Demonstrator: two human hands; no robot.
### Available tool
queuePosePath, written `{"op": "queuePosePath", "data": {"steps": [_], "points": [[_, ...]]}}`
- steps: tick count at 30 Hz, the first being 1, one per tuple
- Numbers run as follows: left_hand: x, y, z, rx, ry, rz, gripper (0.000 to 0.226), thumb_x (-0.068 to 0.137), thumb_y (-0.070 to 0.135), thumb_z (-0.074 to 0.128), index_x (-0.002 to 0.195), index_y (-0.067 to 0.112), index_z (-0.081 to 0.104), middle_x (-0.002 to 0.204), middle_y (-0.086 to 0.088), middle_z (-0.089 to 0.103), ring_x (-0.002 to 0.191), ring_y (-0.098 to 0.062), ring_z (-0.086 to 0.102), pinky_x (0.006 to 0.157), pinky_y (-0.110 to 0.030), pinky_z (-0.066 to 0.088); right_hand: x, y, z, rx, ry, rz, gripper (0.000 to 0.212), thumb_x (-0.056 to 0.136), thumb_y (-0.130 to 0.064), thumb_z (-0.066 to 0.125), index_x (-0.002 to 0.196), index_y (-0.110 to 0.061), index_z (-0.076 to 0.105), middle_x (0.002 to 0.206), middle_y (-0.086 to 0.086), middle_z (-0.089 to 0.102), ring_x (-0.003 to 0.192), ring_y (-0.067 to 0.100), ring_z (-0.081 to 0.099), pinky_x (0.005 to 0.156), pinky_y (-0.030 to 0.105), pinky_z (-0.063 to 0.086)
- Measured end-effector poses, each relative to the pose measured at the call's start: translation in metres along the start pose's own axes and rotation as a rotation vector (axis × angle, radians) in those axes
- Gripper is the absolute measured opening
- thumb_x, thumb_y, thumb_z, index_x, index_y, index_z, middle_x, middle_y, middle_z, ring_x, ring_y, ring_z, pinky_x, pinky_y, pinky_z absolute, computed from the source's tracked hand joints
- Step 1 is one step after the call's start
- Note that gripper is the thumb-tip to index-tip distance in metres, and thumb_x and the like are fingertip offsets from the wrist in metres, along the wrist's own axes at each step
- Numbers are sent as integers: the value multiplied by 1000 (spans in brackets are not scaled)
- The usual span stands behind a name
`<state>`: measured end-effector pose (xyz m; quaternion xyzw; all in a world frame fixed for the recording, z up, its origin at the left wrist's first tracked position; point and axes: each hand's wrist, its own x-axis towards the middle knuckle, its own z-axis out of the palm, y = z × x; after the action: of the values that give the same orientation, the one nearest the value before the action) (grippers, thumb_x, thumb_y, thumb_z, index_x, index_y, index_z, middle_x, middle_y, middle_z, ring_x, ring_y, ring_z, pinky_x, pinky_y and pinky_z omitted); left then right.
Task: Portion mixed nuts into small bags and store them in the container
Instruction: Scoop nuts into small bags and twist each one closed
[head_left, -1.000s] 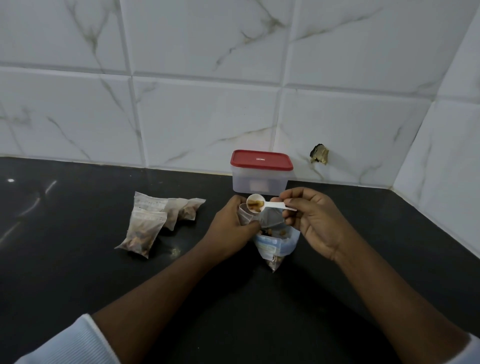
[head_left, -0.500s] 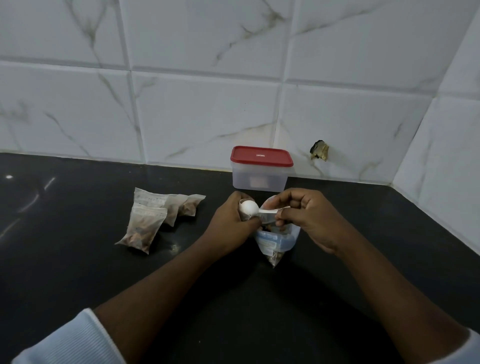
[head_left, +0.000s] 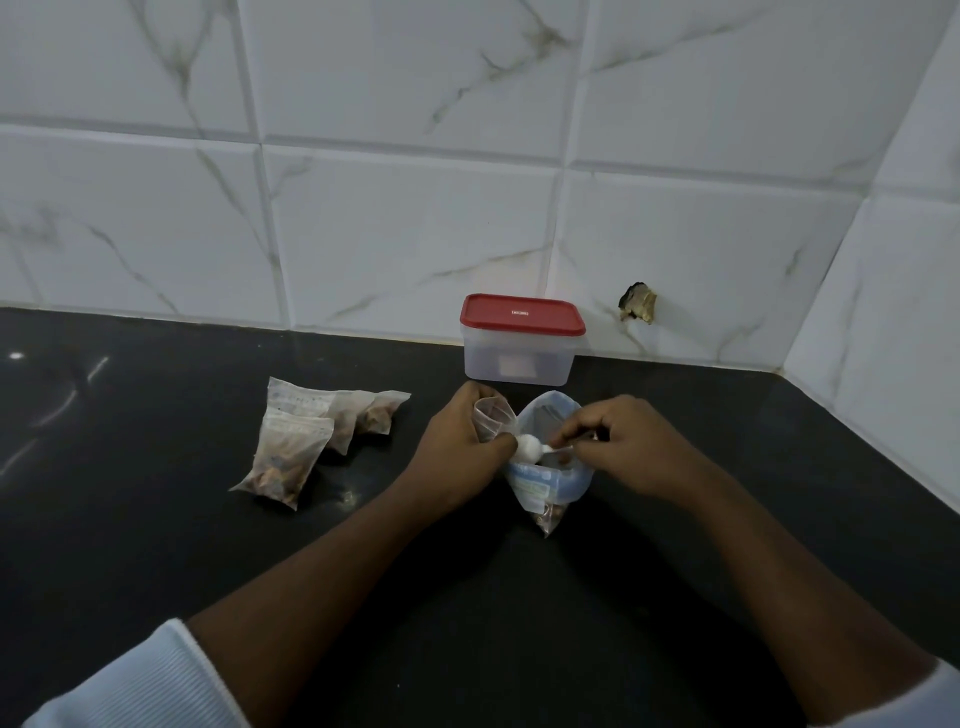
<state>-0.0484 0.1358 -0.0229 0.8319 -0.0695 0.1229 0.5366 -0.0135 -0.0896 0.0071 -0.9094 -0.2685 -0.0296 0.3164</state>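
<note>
While left hand (head_left: 457, 441) grips clear small bag (head_left: 493, 415), right hand (head_left: 618, 447) pinches white spoon (head_left: 530, 448), over blue pouch (head_left: 545, 480)

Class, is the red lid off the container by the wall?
No, the red lid sits flat on the container, covering its whole top.

Lid label (head_left: 519, 313) unreadable; small bag (head_left: 494, 418) bottom hidden behind left hand (head_left: 457, 447).

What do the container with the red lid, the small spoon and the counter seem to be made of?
The container: probably plastic, frosted translucent walls, matte red lid. The spoon: likely white plastic, smooth and thin. The counter: polished dark stone or similar; it mirrors light spots.
</note>
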Motion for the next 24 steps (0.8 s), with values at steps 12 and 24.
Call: {"op": "queuePosePath", "data": {"steps": [12,24], "points": [[-1,2,0,-11,7,-7,32,91,14,72,117,26,58,111,10,66,101,-4,64,80,-20,50,-3,-9,4,-77,33,-49,29,91,-5,62,96,-27,80,86,-19,72,80,-5,66,68,13,50],[-1,2,1,10,13,-5,33,90,12,71,118,26,58,107,11,66,98,-4,65,80,-21,53,-5,-10,-3,-142,12,4,22,94,-12,62,95,-26,78,86,-14,70,74,-8,62,60,13,42]]}}
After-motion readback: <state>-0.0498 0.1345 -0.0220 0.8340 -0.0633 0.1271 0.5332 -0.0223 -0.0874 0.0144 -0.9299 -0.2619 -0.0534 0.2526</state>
